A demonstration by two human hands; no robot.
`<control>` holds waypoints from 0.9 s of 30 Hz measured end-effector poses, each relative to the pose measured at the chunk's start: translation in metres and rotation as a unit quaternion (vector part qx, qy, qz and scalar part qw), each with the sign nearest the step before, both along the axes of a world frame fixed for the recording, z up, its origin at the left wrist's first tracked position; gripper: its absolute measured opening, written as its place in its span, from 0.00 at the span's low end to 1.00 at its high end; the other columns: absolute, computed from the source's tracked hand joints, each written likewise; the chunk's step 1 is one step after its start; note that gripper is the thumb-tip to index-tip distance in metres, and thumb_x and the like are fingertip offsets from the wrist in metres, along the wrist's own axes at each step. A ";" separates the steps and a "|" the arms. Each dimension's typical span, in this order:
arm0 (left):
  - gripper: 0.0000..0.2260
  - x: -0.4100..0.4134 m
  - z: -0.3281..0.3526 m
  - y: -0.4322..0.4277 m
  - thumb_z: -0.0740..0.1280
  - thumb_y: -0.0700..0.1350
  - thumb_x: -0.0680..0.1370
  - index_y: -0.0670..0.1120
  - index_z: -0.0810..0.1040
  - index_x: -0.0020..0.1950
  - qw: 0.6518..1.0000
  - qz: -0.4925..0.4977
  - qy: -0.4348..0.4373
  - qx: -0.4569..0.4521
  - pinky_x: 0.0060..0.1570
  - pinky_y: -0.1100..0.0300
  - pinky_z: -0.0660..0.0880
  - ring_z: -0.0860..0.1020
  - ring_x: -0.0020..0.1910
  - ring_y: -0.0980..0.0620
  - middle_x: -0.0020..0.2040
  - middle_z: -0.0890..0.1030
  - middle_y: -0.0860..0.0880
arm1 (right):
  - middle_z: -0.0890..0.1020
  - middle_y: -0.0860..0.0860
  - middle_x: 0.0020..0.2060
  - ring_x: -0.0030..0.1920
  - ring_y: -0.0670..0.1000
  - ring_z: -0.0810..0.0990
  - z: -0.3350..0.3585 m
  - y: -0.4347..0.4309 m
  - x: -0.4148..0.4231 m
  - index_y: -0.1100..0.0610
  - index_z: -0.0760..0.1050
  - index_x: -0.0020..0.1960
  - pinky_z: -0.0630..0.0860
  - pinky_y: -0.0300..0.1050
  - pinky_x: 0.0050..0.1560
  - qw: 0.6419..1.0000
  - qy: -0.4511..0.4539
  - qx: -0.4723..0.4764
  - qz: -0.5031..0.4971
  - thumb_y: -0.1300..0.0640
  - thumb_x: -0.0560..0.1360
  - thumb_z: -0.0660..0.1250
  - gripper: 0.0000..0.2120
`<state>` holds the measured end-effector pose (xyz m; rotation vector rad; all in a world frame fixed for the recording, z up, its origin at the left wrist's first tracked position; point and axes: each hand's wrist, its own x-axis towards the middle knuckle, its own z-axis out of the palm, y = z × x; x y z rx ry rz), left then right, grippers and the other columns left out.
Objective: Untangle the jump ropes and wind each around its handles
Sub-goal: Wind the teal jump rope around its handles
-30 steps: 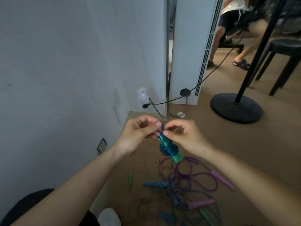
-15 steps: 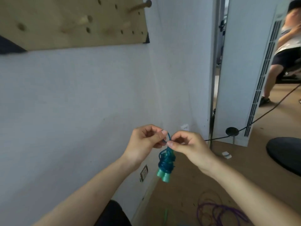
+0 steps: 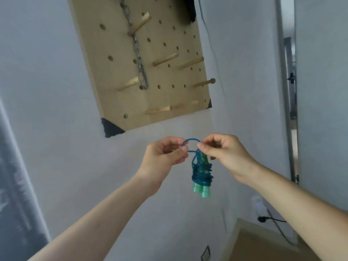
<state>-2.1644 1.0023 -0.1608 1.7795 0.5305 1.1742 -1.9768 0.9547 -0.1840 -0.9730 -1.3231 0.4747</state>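
Rope [image 3: 201,172], wound round its handles [image 3: 200,191], hangs below the pegboard [image 3: 150,102] by a top loop [image 3: 192,140] that your left hand [image 3: 165,155] and right hand [image 3: 224,153] each pinch in curled fingers [image 3: 180,153]; winding looks done, so next probably seat that loop on a peg [image 3: 204,83].

Wooden pegboard [image 3: 169,95], wall-mounted, with black corner brackets [image 3: 111,129] at its two lower corners. Wooden pegs [image 3: 204,83], several, projecting. Metal chain [image 3: 136,48] hangs from an upper peg. Thin cable [image 3: 209,40] runs down the white wall [image 3: 56,91] right of the board. Wall socket [image 3: 206,256] sits low, beside the tan floor [image 3: 254,247]. White adapter [image 3: 258,203], with a black plug [image 3: 262,219] just below.
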 end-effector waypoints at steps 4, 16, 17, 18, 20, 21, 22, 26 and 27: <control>0.06 -0.015 0.051 -0.004 0.72 0.35 0.76 0.44 0.81 0.50 0.997 0.044 -0.046 0.049 0.47 0.61 0.81 0.82 0.41 0.51 0.41 0.83 0.46 | 0.81 0.50 0.37 0.38 0.45 0.77 0.058 0.007 -0.017 0.57 0.81 0.44 0.73 0.41 0.41 0.999 -0.018 0.034 0.005 0.57 0.75 0.73 0.04; 0.02 -0.029 0.178 -0.019 0.73 0.37 0.76 0.43 0.83 0.47 0.959 0.151 -0.099 0.217 0.38 0.60 0.81 0.83 0.33 0.50 0.40 0.86 0.43 | 0.82 0.50 0.39 0.40 0.48 0.77 0.199 0.009 -0.046 0.61 0.82 0.50 0.73 0.40 0.41 0.994 -0.011 0.110 -0.012 0.55 0.75 0.73 0.10; 0.02 -0.027 0.188 -0.018 0.73 0.37 0.76 0.43 0.83 0.47 0.956 0.162 -0.104 0.222 0.37 0.62 0.80 0.83 0.33 0.52 0.40 0.86 0.45 | 0.82 0.50 0.41 0.42 0.48 0.78 0.209 0.009 -0.049 0.61 0.82 0.50 0.73 0.39 0.41 0.993 -0.011 0.118 -0.020 0.55 0.75 0.73 0.10; 0.03 -0.025 0.198 -0.016 0.73 0.37 0.76 0.43 0.83 0.48 0.953 0.172 -0.109 0.226 0.36 0.63 0.79 0.83 0.33 0.53 0.40 0.86 0.45 | 0.83 0.51 0.42 0.43 0.48 0.79 0.220 0.011 -0.051 0.60 0.82 0.51 0.74 0.39 0.41 0.992 -0.009 0.126 -0.029 0.54 0.75 0.73 0.10; 0.03 -0.021 0.217 -0.009 0.72 0.37 0.77 0.43 0.84 0.49 0.948 0.188 -0.118 0.229 0.36 0.66 0.78 0.83 0.33 0.54 0.42 0.86 0.45 | 0.83 0.51 0.43 0.44 0.48 0.79 0.238 0.015 -0.053 0.60 0.82 0.50 0.75 0.39 0.42 0.989 -0.008 0.141 -0.050 0.54 0.75 0.73 0.09; 0.03 -0.019 0.227 -0.005 0.73 0.38 0.77 0.44 0.84 0.48 0.944 0.197 -0.121 0.234 0.37 0.66 0.78 0.83 0.34 0.54 0.42 0.86 0.45 | 0.83 0.51 0.43 0.45 0.49 0.79 0.247 0.018 -0.053 0.59 0.82 0.50 0.75 0.40 0.42 0.987 -0.011 0.145 -0.062 0.54 0.75 0.73 0.09; 0.03 -0.017 0.237 0.000 0.73 0.38 0.77 0.45 0.84 0.48 0.941 0.206 -0.121 0.241 0.38 0.65 0.79 0.83 0.35 0.53 0.42 0.86 0.46 | 0.83 0.51 0.44 0.45 0.49 0.79 0.255 0.022 -0.052 0.59 0.82 0.50 0.75 0.41 0.43 0.986 -0.014 0.147 -0.072 0.53 0.75 0.72 0.09; 0.03 -0.008 0.271 0.025 0.75 0.43 0.75 0.50 0.84 0.47 0.924 0.234 -0.094 0.287 0.47 0.57 0.82 0.83 0.39 0.54 0.41 0.85 0.51 | 0.83 0.51 0.46 0.49 0.51 0.80 0.282 0.046 -0.052 0.55 0.82 0.48 0.78 0.47 0.51 0.983 0.005 0.148 -0.110 0.53 0.76 0.72 0.06; 0.04 -0.005 0.278 0.031 0.75 0.43 0.75 0.52 0.83 0.46 0.920 0.242 -0.085 0.298 0.50 0.56 0.82 0.83 0.41 0.54 0.42 0.85 0.52 | 0.83 0.51 0.47 0.50 0.52 0.80 0.286 0.053 -0.052 0.54 0.81 0.48 0.78 0.49 0.53 0.982 0.013 0.144 -0.118 0.53 0.76 0.71 0.05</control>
